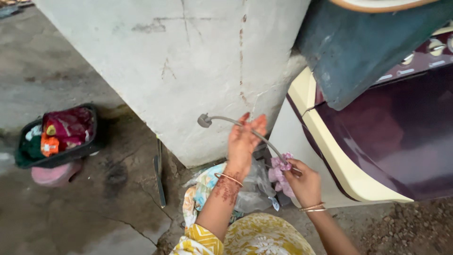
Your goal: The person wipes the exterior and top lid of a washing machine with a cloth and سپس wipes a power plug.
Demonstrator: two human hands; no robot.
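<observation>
My left hand (243, 141) has a loose grip, fingers spread, around the grey hose (240, 125) that arcs before the concrete wall (188, 61). My right hand (304, 182) grips the hose's lower end with a pink cloth (281, 172), beside the washing machine (387, 137). A black basket (56, 137) of clothes sits well apart on the floor.

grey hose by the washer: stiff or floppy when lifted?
Probably semi-stiff: the hose holds a smooth arc between the left hand and the right hand without sagging. Looks light, since the left fingers merely rest on it. Its free end would likely swing.
</observation>
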